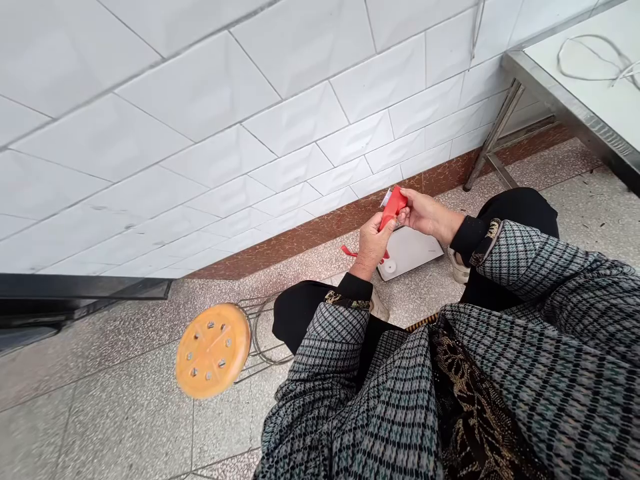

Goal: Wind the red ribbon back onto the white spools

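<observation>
The left hand (371,247) and right hand (425,215) grip a glossy red plastic piece (393,208) above a white box (410,253) on the speckled floor (115,427); a slip could drop it, or its red cord (350,252) could snag.

Red piece (393,208) — smooth, glossy plastic; wall tiles (215,160) — glazed ceramic; stool seat (213,350) — matt plastic; sleeve (320,380) — woven cloth.

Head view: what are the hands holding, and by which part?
A red elongated object. The left hand grips its lower end, and the right hand holds its upper part. Exactly what it is cannot be told.
</observation>
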`<state>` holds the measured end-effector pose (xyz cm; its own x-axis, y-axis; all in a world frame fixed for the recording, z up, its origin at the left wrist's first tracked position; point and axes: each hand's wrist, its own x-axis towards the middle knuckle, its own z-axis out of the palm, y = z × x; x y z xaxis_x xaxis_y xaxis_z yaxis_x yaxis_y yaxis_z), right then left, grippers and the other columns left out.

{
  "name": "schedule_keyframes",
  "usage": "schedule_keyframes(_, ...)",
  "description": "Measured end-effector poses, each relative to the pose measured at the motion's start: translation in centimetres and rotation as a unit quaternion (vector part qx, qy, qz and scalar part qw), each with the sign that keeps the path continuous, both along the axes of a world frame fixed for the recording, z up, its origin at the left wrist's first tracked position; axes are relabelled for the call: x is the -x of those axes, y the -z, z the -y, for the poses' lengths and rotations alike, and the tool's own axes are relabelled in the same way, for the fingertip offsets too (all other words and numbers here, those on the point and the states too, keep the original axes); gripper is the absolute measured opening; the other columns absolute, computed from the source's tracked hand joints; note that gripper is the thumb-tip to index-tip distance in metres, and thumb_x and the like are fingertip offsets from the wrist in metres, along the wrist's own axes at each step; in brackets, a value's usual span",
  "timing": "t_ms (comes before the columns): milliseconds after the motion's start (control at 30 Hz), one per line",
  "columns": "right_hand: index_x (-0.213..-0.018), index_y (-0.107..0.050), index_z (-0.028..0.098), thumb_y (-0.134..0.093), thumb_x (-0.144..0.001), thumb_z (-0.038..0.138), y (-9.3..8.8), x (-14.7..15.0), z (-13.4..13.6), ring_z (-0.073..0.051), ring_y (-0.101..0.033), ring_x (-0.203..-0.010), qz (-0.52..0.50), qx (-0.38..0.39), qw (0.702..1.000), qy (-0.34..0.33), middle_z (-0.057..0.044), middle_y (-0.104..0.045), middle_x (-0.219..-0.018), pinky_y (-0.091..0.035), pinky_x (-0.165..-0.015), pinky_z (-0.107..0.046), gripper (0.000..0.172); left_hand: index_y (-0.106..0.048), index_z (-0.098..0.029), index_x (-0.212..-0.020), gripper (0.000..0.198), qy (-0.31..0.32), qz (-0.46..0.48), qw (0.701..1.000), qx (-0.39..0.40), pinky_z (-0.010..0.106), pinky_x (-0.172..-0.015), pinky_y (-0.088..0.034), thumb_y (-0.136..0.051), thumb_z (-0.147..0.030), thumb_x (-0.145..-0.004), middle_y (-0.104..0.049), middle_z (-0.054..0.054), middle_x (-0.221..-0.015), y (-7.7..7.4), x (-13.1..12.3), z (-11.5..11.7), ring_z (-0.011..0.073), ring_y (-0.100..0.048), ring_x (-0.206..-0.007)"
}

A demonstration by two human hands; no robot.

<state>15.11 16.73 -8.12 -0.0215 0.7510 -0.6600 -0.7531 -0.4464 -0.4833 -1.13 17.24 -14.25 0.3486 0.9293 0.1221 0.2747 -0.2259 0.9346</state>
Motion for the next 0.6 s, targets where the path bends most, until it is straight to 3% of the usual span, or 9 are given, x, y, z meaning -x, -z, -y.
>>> schedule_keyframes(167,-0.082,-0.056,0.017,-0.043,-0.114,0.022,-0.2,-0.3,-0.2,-0.005,-0.036,-0.043,-0.007,0.004,0.999,-0.041,0.003,-0.052,-0.054,-0.034,-0.041,-0.011,0.035,-0.075,-0.018,-0.097,0.046,0.041,-0.008,0.998,-0.051,0.03,-0.075,-0.052,-0.058,-0.06,-0.1,-0.072,0.004,-0.085,-0.2,0.2,0.0,0.0176,-0.063,-0.077)
schedule_keyframes(367,-0.085,-0.057,0.018,-0.043,-0.115,0.027,0.2,-0.4,0.0,-0.006,-0.038,-0.041,0.013,0.002,0.997,-0.078,0.004,-0.052,-0.054,-0.032,-0.039,-0.013,0.034,-0.077,-0.02,-0.092,0.048,0.095,-0.039,0.982,-0.158,0.04,-0.094,-0.057,-0.052,-0.06,-0.104,-0.075,0.012,-0.115,-0.6,1.0,-0.7,0.0241,-0.07,-0.105)
schedule_keyframes(600,-0.078,-0.053,0.02,-0.041,-0.115,0.052,0.9,-0.6,0.2,-0.006,-0.031,-0.039,0.021,0.031,0.988,-0.153,0.005,-0.045,-0.049,-0.031,-0.037,-0.013,0.05,-0.075,-0.019,-0.089,0.051,0.186,-0.043,0.972,-0.136,0.039,-0.095,-0.058,-0.053,-0.062,-0.104,-0.077,0.012,-0.112,-0.8,1.7,-1.0,0.0237,-0.072,-0.102)
